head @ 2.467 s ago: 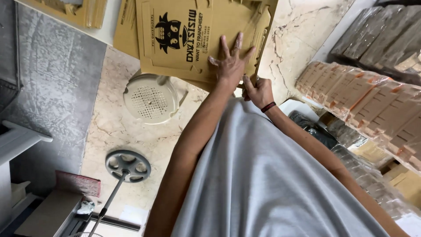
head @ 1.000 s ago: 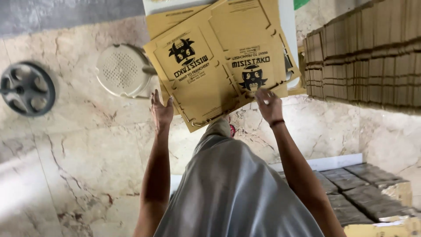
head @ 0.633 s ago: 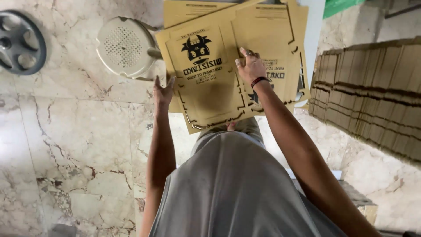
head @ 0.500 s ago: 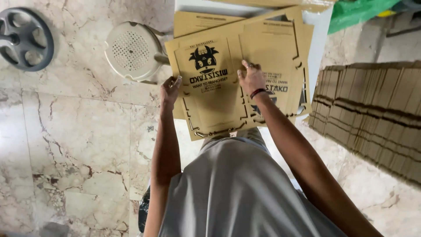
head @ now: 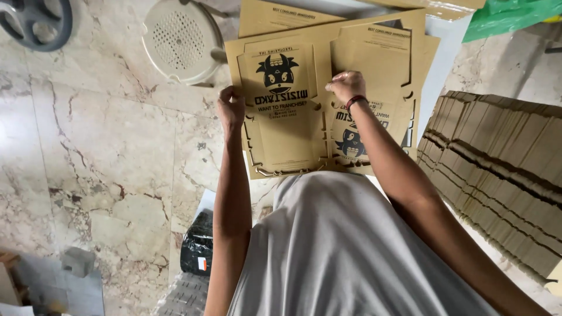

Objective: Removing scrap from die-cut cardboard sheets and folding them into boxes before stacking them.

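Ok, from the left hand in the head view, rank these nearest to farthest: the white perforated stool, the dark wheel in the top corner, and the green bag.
1. White perforated stool: just up and to the left of the left hand, on the marble floor.
2. Dark wheel: top left corner, well beyond the stool.
3. Green bag: top right corner, across the flat cardboard sheet that the hand grips.
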